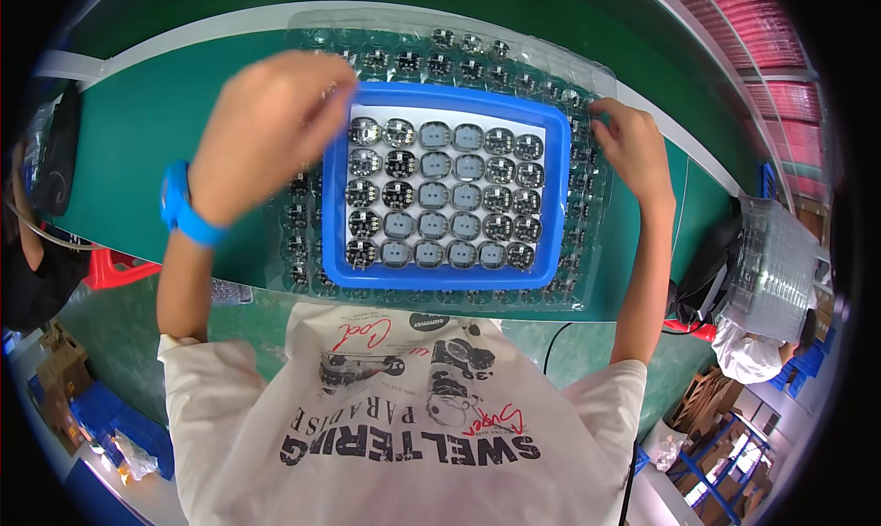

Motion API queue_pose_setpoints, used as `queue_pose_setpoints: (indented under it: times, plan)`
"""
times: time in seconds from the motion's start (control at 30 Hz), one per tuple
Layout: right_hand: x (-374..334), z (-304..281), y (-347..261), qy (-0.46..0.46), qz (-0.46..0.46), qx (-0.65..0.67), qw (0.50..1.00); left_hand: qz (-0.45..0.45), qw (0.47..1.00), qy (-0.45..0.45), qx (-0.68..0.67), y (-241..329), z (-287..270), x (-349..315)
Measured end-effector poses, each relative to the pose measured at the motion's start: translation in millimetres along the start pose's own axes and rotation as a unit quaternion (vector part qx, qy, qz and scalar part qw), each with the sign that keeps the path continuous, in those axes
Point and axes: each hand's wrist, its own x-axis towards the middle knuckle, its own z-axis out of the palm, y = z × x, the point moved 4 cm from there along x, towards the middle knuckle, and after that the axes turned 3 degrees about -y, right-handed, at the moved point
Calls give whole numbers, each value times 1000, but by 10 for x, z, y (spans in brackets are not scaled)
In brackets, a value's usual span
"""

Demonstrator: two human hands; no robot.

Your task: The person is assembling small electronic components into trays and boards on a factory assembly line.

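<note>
A blue rectangular tray (pixel 562 205) with a white bottom holds rows of small round circuit modules. Some show black boards with parts, like the black module (pixel 528 147); others show a grey face, like the grey module (pixel 469 167). The tray lies on a clear plastic blister tray (pixel 595 241) with similar modules in its pockets. My left hand (pixel 266 127), with a blue wristband, is over the upper left corner of the blue tray, bent and blurred; its fingertips are hidden. At the blister tray's upper right edge, my right hand (pixel 633 145) has its fingers curled around the rim.
The trays lie on a green table (pixel 138 177) with a pale raised edge behind. A red stool (pixel 119 269) stands below left. Stacked clear trays (pixel 775 260) and a dark bag (pixel 711 269) are at right. Other people show at both sides.
</note>
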Motion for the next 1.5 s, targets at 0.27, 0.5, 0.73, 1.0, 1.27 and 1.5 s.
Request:
queue_pose_setpoints:
  times: [0.27,0.5,0.73,1.0,1.27,1.5]
  plan:
    - [21,-64,32,80,-69,7,994,-100,990,-41,89,-775,160,26]
    - [-561,-503,-926,61,-154,113,980,-17,996,92,-2,-270,-73,-121]
    - [-1038,-358,-1393,-32,-216,147,965,69,995,-34,-56,639,34,-641]
    - [-1031,-185,-1403,-84,-228,84,966,92,993,-58,-36,631,265,-637]
    - [-1008,-17,-1468,-98,-226,28,969,110,993,-51,-10,645,370,-591]
    - [-998,19,-1442,-88,-231,57,967,108,992,-59,-10,668,392,-559]
